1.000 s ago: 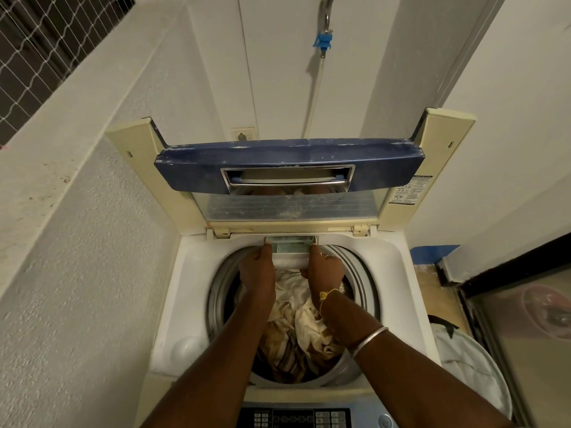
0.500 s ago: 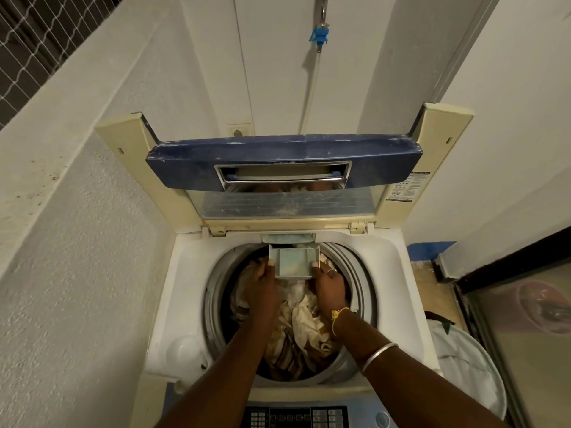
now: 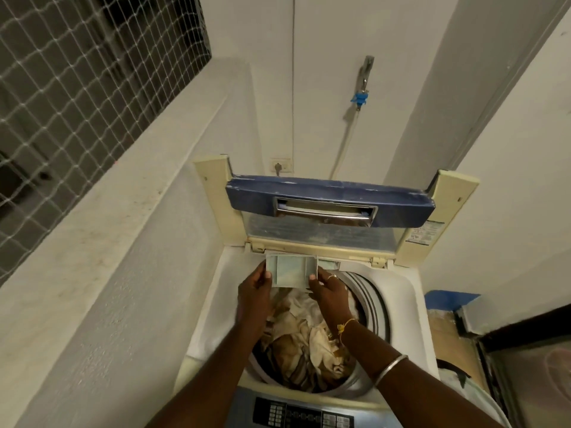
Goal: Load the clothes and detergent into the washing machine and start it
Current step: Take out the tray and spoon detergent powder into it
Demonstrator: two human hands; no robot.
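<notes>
Hands: two, left hand (image 3: 253,291) and right hand (image 3: 329,291).
Detergent tray (image 3: 292,270): one, pinched between both hands.
Washing machine (image 3: 216,304): one, under hands.
Lid (image 3: 327,196): one, stood open beyond fingertips.
Clothes (image 3: 302,335): one heap below wrists; garment count could not be told.
Control panel (image 3: 302,415): one, under forearms.
On right hand and arm: one ring (image 3: 331,277), one thread bracelet (image 3: 344,327), one bangle (image 3: 391,369).
On wall beyond hands: one tap (image 3: 366,72), one hose (image 3: 346,140), one socket (image 3: 280,166).
High, left of left hand: one mesh window (image 3: 77,72).
</notes>
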